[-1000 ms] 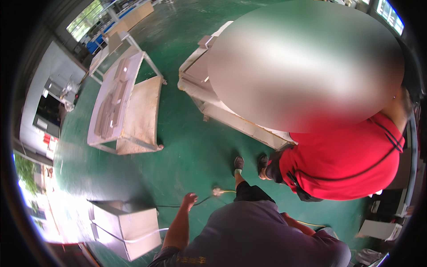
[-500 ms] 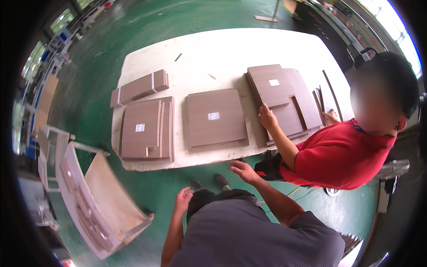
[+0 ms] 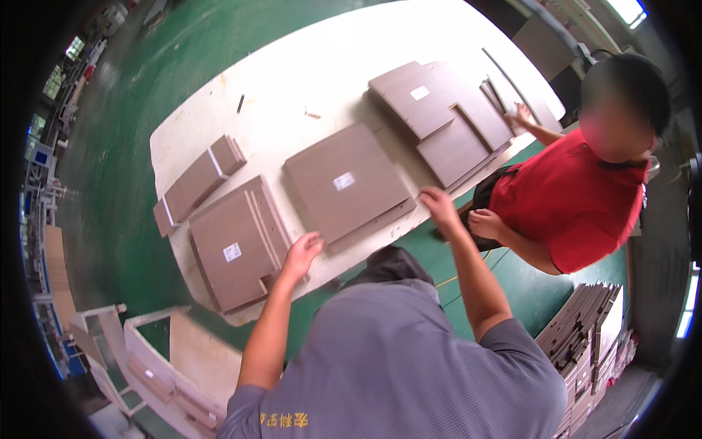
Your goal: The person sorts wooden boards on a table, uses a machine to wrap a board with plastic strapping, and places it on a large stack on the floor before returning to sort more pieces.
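— What lies on the white table (image 3: 241, 77)?
— Stacks of brown panels; the square panel (image 3: 345, 183) sits mid-table at its near edge.

— And the hands?
— The left hand (image 3: 301, 252), fingers spread, hovers by the notched panel (image 3: 238, 245). The right hand (image 3: 437, 205), open, reaches beside the square panel's corner. A person in a red shirt (image 3: 567, 201) crouches alongside.

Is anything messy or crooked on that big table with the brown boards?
Nothing looks broken or spilled. The brown boards lie in loose piles turned different ways on the white table, and the far pile is fanned out unevenly. The left hand and right hand reach toward the middle pile.
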`<state>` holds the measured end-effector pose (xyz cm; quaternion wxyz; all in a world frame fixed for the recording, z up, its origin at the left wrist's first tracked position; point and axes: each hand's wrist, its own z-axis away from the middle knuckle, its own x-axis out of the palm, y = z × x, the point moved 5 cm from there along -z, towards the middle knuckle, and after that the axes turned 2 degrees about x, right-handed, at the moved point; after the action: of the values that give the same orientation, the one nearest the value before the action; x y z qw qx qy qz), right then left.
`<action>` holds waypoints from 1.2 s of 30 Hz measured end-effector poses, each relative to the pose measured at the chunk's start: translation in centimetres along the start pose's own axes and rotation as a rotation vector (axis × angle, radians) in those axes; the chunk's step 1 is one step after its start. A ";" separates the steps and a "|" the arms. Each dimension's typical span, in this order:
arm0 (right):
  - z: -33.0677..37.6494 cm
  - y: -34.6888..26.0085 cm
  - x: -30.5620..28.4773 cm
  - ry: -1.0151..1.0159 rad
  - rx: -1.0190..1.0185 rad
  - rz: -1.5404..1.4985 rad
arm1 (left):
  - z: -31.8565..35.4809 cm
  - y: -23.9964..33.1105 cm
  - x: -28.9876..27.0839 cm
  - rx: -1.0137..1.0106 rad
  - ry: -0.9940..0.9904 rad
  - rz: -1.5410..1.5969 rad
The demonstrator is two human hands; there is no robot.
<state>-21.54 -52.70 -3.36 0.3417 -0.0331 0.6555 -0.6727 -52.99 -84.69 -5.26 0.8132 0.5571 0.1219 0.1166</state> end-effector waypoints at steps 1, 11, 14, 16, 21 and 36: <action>-2.0 0.4 -1.1 -0.011 0.014 0.031 | -1.1 0.9 0.4 -0.029 -0.040 0.037; -26.2 5.8 -11.3 0.358 0.177 0.389 | -22.2 5.6 11.5 -0.188 -0.206 -0.001; -31.7 9.7 -13.3 0.389 0.311 0.503 | -31.6 8.7 16.7 -0.217 -0.210 -0.045; -32.8 8.6 -12.9 0.380 0.236 0.563 | -36.7 10.2 19.4 -0.225 -0.113 0.028; -32.7 7.1 -10.4 0.305 0.108 0.553 | -44.0 8.6 21.4 -0.401 0.122 0.128; -11.8 -5.2 8.2 -0.511 0.405 -0.994 | -20.4 8.3 2.7 0.020 0.583 0.489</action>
<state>-35.79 -47.13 -3.58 0.1324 -0.4311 0.3168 -0.8344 -57.55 -62.98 -4.80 0.6870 0.5212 0.2126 0.4595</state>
